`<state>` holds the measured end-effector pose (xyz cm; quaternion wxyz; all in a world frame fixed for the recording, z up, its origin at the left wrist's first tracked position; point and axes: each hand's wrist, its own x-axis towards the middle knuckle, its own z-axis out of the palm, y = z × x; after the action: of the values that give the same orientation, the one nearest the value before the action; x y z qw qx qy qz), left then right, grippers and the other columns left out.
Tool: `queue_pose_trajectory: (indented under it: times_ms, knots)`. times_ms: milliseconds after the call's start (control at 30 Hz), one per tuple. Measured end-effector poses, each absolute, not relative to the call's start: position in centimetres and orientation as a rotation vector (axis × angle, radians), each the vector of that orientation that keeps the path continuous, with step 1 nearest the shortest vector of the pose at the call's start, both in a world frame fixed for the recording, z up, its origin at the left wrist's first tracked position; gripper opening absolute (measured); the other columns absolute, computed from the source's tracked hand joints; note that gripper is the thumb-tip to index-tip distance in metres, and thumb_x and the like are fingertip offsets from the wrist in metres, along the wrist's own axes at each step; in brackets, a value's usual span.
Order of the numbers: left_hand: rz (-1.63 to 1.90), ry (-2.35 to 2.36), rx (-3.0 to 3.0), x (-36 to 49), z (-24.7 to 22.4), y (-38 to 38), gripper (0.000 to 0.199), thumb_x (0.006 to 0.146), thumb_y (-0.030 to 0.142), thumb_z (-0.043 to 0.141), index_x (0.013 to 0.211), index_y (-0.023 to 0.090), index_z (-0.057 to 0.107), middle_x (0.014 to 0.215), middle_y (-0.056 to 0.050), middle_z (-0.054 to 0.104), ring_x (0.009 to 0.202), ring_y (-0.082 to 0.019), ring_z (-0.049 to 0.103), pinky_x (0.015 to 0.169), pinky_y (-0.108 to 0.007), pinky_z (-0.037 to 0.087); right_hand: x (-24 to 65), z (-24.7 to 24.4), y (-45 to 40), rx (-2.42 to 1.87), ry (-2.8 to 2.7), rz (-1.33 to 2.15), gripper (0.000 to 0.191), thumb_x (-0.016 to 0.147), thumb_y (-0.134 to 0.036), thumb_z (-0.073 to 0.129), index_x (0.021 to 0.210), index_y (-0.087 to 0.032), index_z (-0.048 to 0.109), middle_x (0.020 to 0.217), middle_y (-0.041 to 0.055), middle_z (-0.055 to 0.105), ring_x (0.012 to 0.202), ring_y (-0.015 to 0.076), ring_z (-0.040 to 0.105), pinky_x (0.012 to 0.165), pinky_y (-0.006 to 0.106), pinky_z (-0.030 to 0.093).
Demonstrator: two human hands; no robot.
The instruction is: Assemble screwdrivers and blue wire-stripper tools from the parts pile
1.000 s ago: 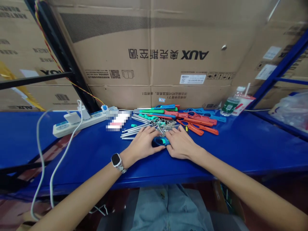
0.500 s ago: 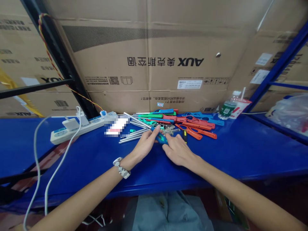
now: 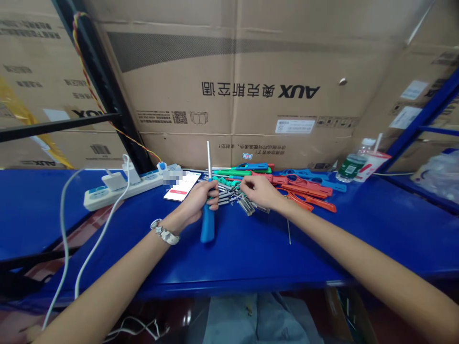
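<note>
My left hand (image 3: pixel 202 198) is wrapped round a blue lighter-like tool (image 3: pixel 207 224), its silver tube pointing up and its blue handle hanging below the fingers. My right hand (image 3: pixel 260 190) has its fingers pinched together over the small parts at the middle of the pile; what they hold, if anything, is hidden. Clear plastic pieces (image 3: pixel 245 206) lie just below those fingers. Red handle pieces (image 3: pixel 304 184) and orange ones (image 3: pixel 324 204) spread to the right, with blue and green pieces behind. A thin rod (image 3: pixel 289 232) lies under my right forearm.
A white power strip (image 3: pixel 107 193) with plugs and cables sits at the left beside a phone (image 3: pixel 181 186). A bottle (image 3: pixel 353 165) and a cup with a straw (image 3: pixel 372 167) stand at the back right. Large cartons (image 3: pixel 222 57) rise behind the blue table (image 3: pixel 251 258).
My hands have moved apart. The left has drawn the blue tool leftward and now holds it upright; the right has gone to the small parts. The view has shifted slightly.
</note>
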<state>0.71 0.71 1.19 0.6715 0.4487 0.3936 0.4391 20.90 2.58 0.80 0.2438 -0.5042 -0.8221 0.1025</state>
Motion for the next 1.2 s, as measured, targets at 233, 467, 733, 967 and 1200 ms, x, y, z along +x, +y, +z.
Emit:
queue_pose_trajectory:
  times_ms: [233,467,733,967,1200]
  knots:
    - [0.863,1.051,1.094,-0.5,0.7,0.1,0.038,0.092,0.045,0.066,0.073,0.02,0.044,0.056,0.009,0.032,0.04,-0.004,0.026,0.038,-0.017,0.022,16.5,2.3,10.0,-1.502,-2.603,-0.002,0.023,0.091,-0.026,0.059,0.106,-0.021,0.076,0.105,0.0092,0.076,0.106,0.0277,0.066,0.094,0.039,0.039]
    - [0.743,1.054,1.183,-1.3,0.7,0.1,0.039,0.091,0.044,0.067,0.071,0.021,0.043,0.058,0.008,0.031,0.041,-0.005,0.024,0.04,-0.02,0.019,13.9,2.7,11.8,-1.597,-2.751,-0.048,0.016,0.077,-0.012,0.071,0.091,-0.016,0.077,0.1,0.0141,0.076,0.108,0.0339,0.067,0.107,0.05,0.035]
    - [0.7,0.989,1.447,-1.2,0.7,-0.3,0.037,0.097,0.054,0.053,0.079,0.022,0.047,0.061,0.007,0.032,0.043,-0.007,0.026,0.041,-0.022,0.022,16.3,3.6,10.8,-1.497,-2.579,0.112,0.013,0.09,-0.025,0.066,0.092,-0.014,0.072,0.099,0.0114,0.076,0.096,0.0254,0.071,0.093,0.039,0.051]
    - [0.736,1.191,2.102,0.6,0.8,-0.6,0.033,0.103,0.046,0.035,0.092,0.021,0.053,0.067,0.001,0.05,0.057,-0.016,0.047,0.056,-0.029,0.037,23.2,0.5,6.6,-0.976,-1.609,1.006,0.038,0.079,-0.047,0.076,0.105,-0.02,0.067,0.062,-0.0031,0.065,0.058,0.0145,0.06,0.056,0.026,0.045]
    - [0.404,1.269,2.46,1.3,-0.1,-0.4,0.035,0.104,0.043,0.031,0.096,0.019,0.055,0.084,-0.007,0.065,0.073,-0.023,0.061,0.071,-0.035,0.042,25.3,-1.3,2.6,-0.92,-0.996,1.087,0.032,0.07,-0.046,0.077,0.087,-0.022,0.065,0.068,-0.0012,0.069,0.068,0.0176,0.066,0.055,0.025,0.041]
